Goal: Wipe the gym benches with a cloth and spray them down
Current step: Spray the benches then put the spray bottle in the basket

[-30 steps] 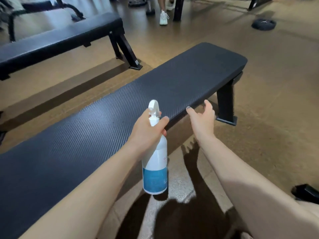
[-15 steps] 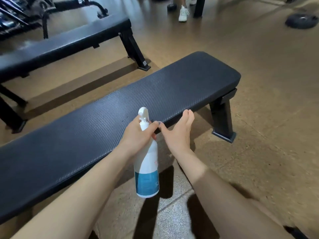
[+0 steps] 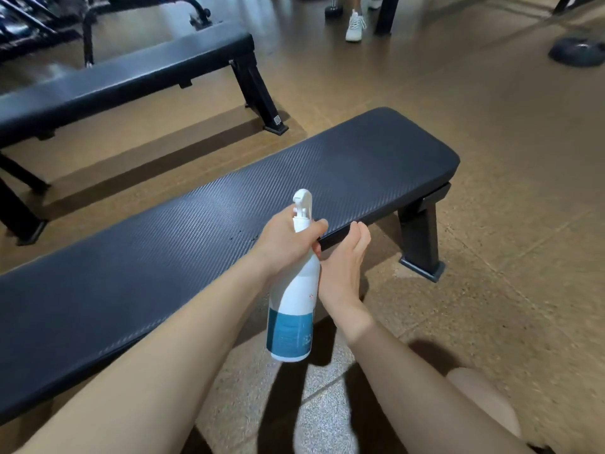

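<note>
A black textured gym bench (image 3: 203,250) runs diagonally across the view in front of me. My left hand (image 3: 284,240) grips the neck of a white spray bottle (image 3: 294,309) with a blue label, held upright at the bench's near edge, nozzle toward the pad. My right hand (image 3: 343,267) sits just right of the bottle, fingers straight and together, fingertips at the bench's side edge. A few small dark specks lie on the pad near the nozzle. No cloth is in view.
A second black bench (image 3: 124,77) stands parallel at the back left. A person's white shoe (image 3: 355,26) is at the top centre, and a dark weight plate (image 3: 576,54) lies on the floor at the top right. My knee (image 3: 484,404) shows at the lower right.
My right hand has come left along the bench edge and now sits close beside the bottle. The view has shifted, so the bench appears further away and more of the second bench shows.
</note>
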`<state>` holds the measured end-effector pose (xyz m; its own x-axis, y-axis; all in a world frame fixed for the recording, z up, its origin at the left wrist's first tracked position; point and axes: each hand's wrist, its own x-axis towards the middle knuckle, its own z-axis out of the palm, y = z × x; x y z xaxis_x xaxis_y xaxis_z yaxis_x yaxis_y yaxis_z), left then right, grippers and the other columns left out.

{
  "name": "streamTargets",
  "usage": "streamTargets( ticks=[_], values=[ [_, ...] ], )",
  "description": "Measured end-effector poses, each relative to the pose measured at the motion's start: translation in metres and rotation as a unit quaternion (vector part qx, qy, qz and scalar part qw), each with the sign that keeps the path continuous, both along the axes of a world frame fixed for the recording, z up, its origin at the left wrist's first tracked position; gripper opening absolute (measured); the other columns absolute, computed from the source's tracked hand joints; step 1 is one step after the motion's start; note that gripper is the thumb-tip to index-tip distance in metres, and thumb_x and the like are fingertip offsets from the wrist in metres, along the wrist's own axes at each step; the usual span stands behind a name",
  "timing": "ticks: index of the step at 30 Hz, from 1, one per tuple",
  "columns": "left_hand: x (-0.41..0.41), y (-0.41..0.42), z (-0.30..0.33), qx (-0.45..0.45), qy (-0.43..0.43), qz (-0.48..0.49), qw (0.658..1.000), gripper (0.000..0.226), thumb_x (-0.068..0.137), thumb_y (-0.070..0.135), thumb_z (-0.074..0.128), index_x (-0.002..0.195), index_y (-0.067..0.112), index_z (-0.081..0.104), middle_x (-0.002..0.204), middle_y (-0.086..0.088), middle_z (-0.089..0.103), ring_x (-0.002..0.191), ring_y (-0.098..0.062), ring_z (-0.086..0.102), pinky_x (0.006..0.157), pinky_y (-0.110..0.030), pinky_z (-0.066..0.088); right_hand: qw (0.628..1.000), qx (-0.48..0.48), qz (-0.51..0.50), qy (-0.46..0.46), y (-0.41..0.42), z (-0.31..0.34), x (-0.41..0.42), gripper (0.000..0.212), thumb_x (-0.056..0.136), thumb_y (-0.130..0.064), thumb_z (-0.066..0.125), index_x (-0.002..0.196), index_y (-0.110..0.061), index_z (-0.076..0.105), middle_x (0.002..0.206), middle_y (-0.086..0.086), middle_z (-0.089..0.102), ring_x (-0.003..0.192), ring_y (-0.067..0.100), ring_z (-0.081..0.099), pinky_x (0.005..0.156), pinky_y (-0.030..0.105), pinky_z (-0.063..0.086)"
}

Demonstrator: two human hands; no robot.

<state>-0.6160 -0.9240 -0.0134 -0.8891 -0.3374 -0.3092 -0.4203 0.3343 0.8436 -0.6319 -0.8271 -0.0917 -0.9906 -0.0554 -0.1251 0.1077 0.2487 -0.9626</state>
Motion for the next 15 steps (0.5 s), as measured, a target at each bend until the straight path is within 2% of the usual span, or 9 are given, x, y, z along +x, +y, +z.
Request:
streamTargets(
  ticks=[2, 3, 4, 5, 6, 7, 9, 12, 15],
  values=[
    [-0.007, -0.006, 0.000, 0.015, 0.011, -0.003, 1.000, 0.038, 0.084, 0.050, 0.069, 0.099, 0.016, 0.060, 0.080, -0.007, 0.076, 0.084, -0.032, 0.073, 0.091, -0.057, 0.058, 0.998, 0.032, -0.022, 0.040, 0.005, -0.009, -0.010, 0.075, 0.084, -0.039, 0.075, 0.142, -0.024, 0.029, 0.137, -0.014, 0.026, 0.116, -0.003, 0.035, 0.090, 0.011, 0.039],
    [-0.009, -0.008, 0.000, 0.024, 0.015, -0.001, 1.000, 0.039, 0.085, 0.049, 0.069, 0.104, 0.015, 0.060, 0.082, -0.008, 0.076, 0.083, -0.030, 0.072, 0.091, -0.057, 0.058, 0.997, 0.041, -0.051, 0.046, 0.008, -0.010, -0.019, 0.067, 0.086, -0.034, 0.077, 0.137, -0.023, 0.034, 0.130, -0.014, 0.028, 0.110, -0.005, 0.036, 0.083, 0.007, 0.036],
    [-0.011, -0.013, -0.001, 0.036, 0.014, -0.002, 0.999, 0.038, 0.089, 0.045, 0.070, 0.108, 0.014, 0.060, 0.082, -0.009, 0.075, 0.078, -0.026, 0.071, 0.091, -0.054, 0.059, 0.994, 0.048, -0.089, 0.041, 0.010, -0.010, -0.029, 0.062, 0.088, -0.034, 0.075, 0.136, -0.022, 0.037, 0.130, -0.011, 0.031, 0.111, -0.003, 0.038, 0.082, 0.006, 0.034],
    [-0.014, -0.017, -0.003, 0.049, 0.010, -0.005, 0.999, 0.035, 0.093, 0.041, 0.069, 0.111, 0.013, 0.059, 0.082, -0.011, 0.075, 0.074, -0.023, 0.069, 0.088, -0.050, 0.058, 0.991, 0.045, -0.126, 0.028, 0.014, -0.008, -0.042, 0.062, 0.090, -0.036, 0.072, 0.139, -0.021, 0.038, 0.136, -0.008, 0.034, 0.116, 0.003, 0.042, 0.088, 0.008, 0.034],
    [-0.016, -0.021, -0.004, 0.060, 0.002, -0.009, 0.998, 0.032, 0.095, 0.038, 0.068, 0.112, 0.012, 0.059, 0.083, -0.012, 0.075, 0.071, -0.020, 0.068, 0.085, -0.045, 0.059, 0.986, 0.036, -0.163, 0.012, 0.019, -0.004, -0.055, 0.064, 0.092, -0.038, 0.069, 0.144, -0.021, 0.037, 0.146, -0.004, 0.035, 0.125, 0.010, 0.044, 0.095, 0.015, 0.037],
    [-0.019, -0.024, -0.006, 0.070, -0.005, -0.016, 0.997, 0.030, 0.096, 0.037, 0.067, 0.111, 0.013, 0.058, 0.084, -0.014, 0.075, 0.068, -0.018, 0.067, 0.081, -0.041, 0.059, 0.982, 0.026, -0.189, -0.002, 0.024, -0.004, -0.069, 0.065, 0.095, -0.039, 0.066, 0.149, -0.023, 0.034, 0.154, -0.003, 0.032, 0.135, 0.015, 0.043, 0.103, 0.025, 0.039],
    [-0.028, -0.027, -0.007, 0.099, -0.004, -0.029, 0.995, 0.027, 0.097, 0.036, 0.067, 0.109, 0.015, 0.056, 0.082, -0.014, 0.071, 0.065, -0.017, 0.065, 0.072, -0.034, 0.058, 0.980, 0.011, -0.198, -0.029, 0.034, -0.002, -0.094, 0.063, 0.099, -0.034, 0.057, 0.155, -0.026, 0.029, 0.163, -0.004, 0.027, 0.146, 0.020, 0.035, 0.117, 0.041, 0.034],
    [-0.045, -0.022, -0.011, 0.091, 0.001, -0.046, 0.995, 0.024, 0.097, 0.040, 0.065, 0.105, 0.019, 0.054, 0.088, -0.011, 0.071, 0.073, -0.018, 0.067, 0.072, -0.036, 0.059, 0.980, 0.018, -0.191, -0.043, 0.040, 0.002, -0.107, 0.057, 0.102, -0.027, 0.054, 0.155, -0.029, 0.032, 0.162, -0.005, 0.030, 0.146, 0.020, 0.037, 0.118, 0.044, 0.034],
    [-0.058, -0.015, -0.010, 0.114, 0.002, -0.033, 0.993, 0.022, 0.097, 0.040, 0.064, 0.101, 0.021, 0.053, 0.087, -0.010, 0.070, 0.073, -0.018, 0.068, 0.079, -0.042, 0.062, 0.982, 0.049, -0.179, -0.031, 0.042, 0.000, -0.105, 0.060, 0.101, -0.031, 0.058, 0.155, -0.030, 0.031, 0.163, -0.006, 0.028, 0.146, 0.019, 0.037, 0.115, 0.043, 0.036]
  ],
)
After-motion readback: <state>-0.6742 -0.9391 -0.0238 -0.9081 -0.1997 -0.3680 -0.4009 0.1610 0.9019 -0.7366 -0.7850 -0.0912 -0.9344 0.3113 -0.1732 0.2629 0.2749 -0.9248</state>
